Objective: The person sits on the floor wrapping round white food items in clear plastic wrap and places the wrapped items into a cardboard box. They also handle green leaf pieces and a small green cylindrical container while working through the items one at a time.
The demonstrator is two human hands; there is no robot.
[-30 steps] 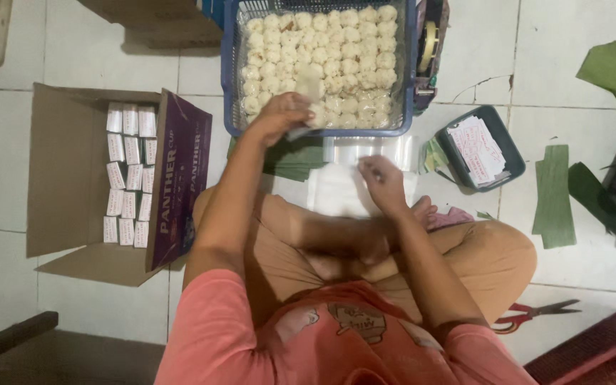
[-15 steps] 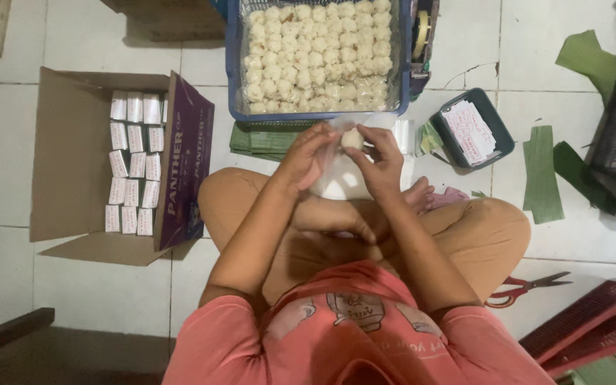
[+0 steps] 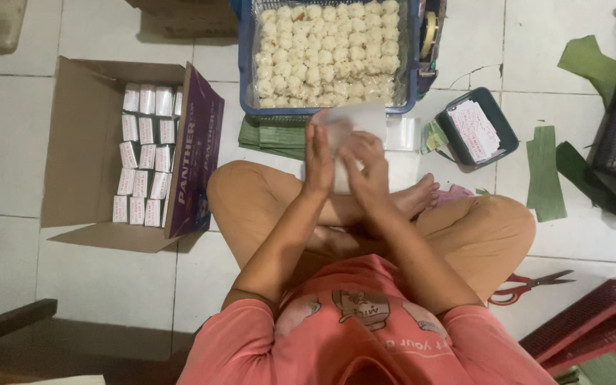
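Two hands: the left hand [image 3: 320, 160] and right hand [image 3: 365, 171] are raised together over the crossed legs, both touching one clear plastic wrapper [image 3: 347, 125].
Grip, left: fingers straight and flat against the wrapper's left side, pressing it.
Grip, right: fingers curled on the wrapper's right and lower part; whether they pinch it cannot be told.
Wrapper: held upright between the hands, just in front of the blue plastic crate [image 3: 411, 64].
Crate: one, packed with many small white round cakes [image 3: 329, 50] in close rows, too many to count.
Cardboard box: one open brown cardboard box [image 3: 80, 150] on the floor to the left, holding about seventeen small white packets [image 3: 144, 160] in rows.
Green tray: one small dark green tray [image 3: 504, 132] with white paper slips, right of the crate.
Leaves: one folded stack of green leaf strips [image 3: 272, 135] below the crate, four or so loose strips [image 3: 543, 171] at right.
Scissors: one red-handled pair of scissors [image 3: 525, 287] beside the right knee.
Red crate: one, at the lower right corner [image 3: 593, 328].
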